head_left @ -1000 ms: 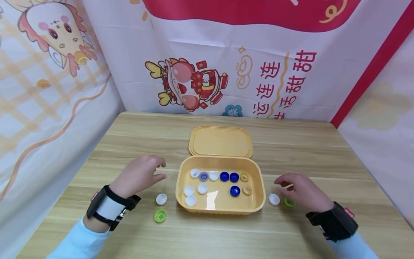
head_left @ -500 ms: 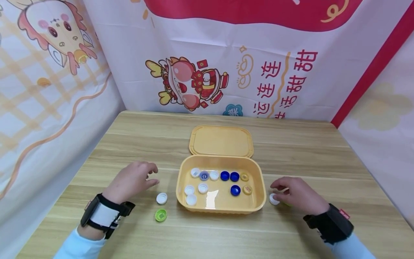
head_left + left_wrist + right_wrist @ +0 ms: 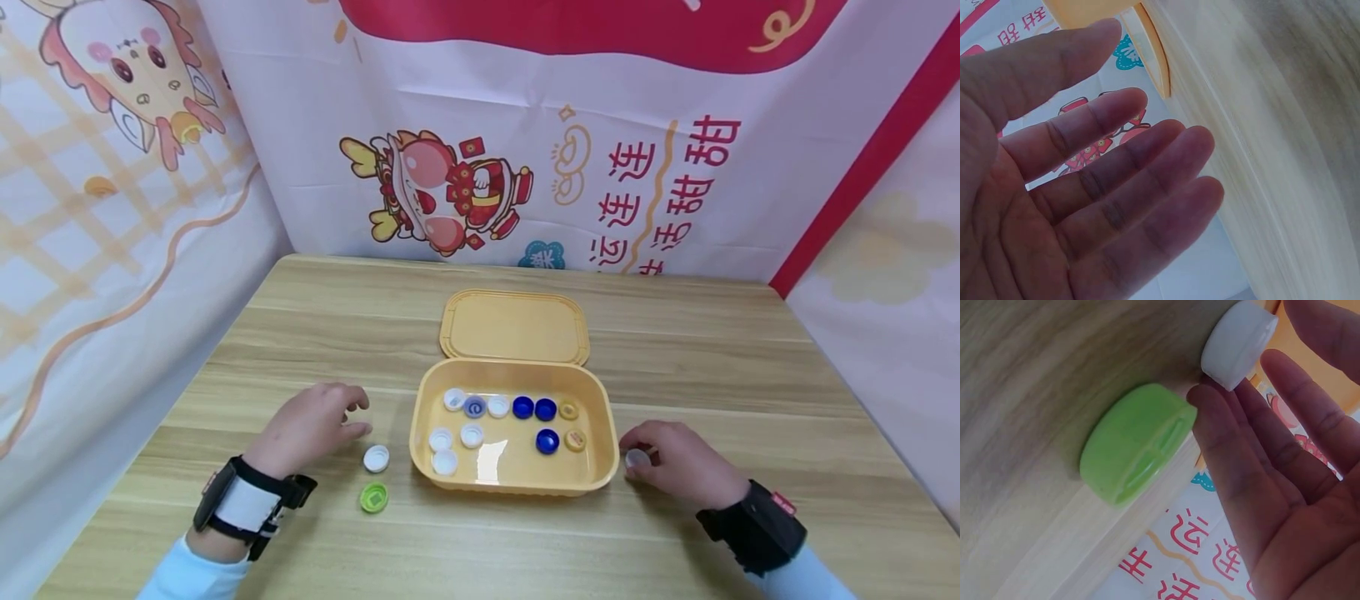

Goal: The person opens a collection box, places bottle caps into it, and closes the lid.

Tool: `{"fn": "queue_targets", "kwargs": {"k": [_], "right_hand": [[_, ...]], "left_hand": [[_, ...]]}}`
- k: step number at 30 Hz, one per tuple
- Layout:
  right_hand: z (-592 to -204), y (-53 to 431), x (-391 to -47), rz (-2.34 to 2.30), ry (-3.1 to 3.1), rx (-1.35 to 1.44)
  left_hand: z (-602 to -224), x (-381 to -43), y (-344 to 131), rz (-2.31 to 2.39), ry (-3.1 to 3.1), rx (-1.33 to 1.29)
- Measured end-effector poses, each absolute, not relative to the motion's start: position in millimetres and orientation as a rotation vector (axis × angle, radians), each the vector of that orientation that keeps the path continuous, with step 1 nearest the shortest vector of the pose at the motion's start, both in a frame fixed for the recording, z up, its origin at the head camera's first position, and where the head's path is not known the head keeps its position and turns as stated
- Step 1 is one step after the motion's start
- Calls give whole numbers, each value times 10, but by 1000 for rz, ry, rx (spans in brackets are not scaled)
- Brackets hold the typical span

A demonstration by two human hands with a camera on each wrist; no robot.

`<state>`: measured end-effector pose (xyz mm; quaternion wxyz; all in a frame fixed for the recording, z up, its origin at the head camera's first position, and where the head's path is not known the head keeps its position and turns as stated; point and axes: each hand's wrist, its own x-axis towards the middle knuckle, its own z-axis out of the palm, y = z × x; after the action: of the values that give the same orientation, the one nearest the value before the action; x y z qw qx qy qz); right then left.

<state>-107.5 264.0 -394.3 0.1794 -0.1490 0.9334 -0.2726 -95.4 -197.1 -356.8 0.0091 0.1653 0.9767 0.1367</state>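
Note:
My right hand is at a white bottle cap just right of the tan box, thumb and index finger on either side of it. In the right wrist view the white cap still sits on the table beside the fingertips, the thumb slightly apart from it. A green bottle cap lies close by there; the hand hides it in the head view. My left hand hovers left of the box with relaxed fingers and nothing in them. Near it lie another white cap and a green cap.
Inside the open box lie several caps in white, dark blue, yellow and one pale purple. Its tan lid lies flat behind it. Printed cloth hangs at the back and sides of the wooden table.
My right hand has moved left and down, over the green cap and to the white one. The left hand has drawn back a little to the left and lower. The box is unmoved.

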Motion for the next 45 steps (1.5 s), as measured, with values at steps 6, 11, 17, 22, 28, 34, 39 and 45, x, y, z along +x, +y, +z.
{"fn": "queue_targets", "kwargs": {"k": [6, 11, 17, 22, 28, 34, 39, 45], "right_hand": [[-3966, 2644, -1086, -710, 2689, -535], [-3953, 2641, -1097, -686, 2694, -537], [-3817, 2640, -1145, -676, 2721, -528], [-3632, 2628, -1208, -600, 2782, -574], [-3423, 2546, -1285, -596, 2815, -664], [-3290, 2356, -1376, -564, 2867, -836], [-3253, 2108, -1451, -504, 2851, -964], [-3252, 1848, -1491, -501, 2773, -1114]], "left_hand": [[-3595, -940, -1975, 427, 3051, 510], [-3599, -929, -1970, 431, 3055, 519], [-3609, -922, -1971, 439, 3064, 532], [-3618, -910, -1974, 435, 3069, 533], [-3622, -906, -1981, 432, 3069, 534], [-3630, -901, -1982, 432, 3066, 544], [-3622, -885, -1988, 437, 3066, 527], [-3617, -863, -1992, 450, 3060, 503]]}}
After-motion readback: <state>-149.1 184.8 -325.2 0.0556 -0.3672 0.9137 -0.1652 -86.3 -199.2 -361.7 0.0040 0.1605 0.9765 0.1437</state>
